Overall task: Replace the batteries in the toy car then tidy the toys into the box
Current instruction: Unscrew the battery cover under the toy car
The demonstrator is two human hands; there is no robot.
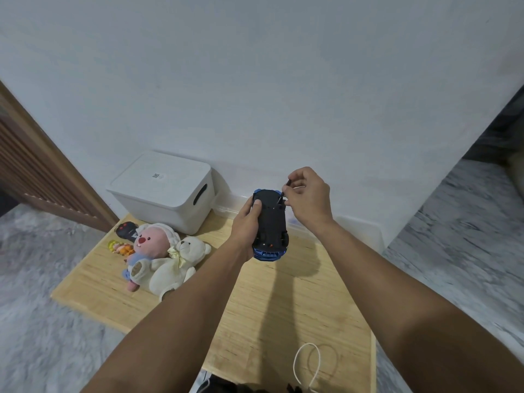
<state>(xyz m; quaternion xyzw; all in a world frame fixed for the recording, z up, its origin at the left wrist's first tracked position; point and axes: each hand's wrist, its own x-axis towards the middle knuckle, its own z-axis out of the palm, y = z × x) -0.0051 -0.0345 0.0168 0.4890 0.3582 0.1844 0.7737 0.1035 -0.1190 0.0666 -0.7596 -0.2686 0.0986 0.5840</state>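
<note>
car (271, 222): blue, flipped underside-up, black chassis facing camera; held in the air above the tabletop's far middle, not touching it
left hand (247, 225): grips car from its left side, fingers curled under the body, thumb pressed on the chassis
right hand (307, 195): fingers curled, pinching a small dark screwdriver (284, 191); tip down on the chassis at the car's far right corner
box (163, 190): white, lid on, side handle slot; far left corner of tabletop, against the wall
plush toys: pink one (149, 248) and white bear (175, 263) lying together near the left edge, touching each other
remote (127, 230): black with red buttons, just in front of box, partly behind pink plush
small toy (120, 248): yellow-orange, at left edge beside pink plush; what it is cannot be told
clear tray (360, 231): far right corner, behind right wrist
cord (307, 367): white loop, near edge, right side
tabletop (283, 307): light wood
</note>
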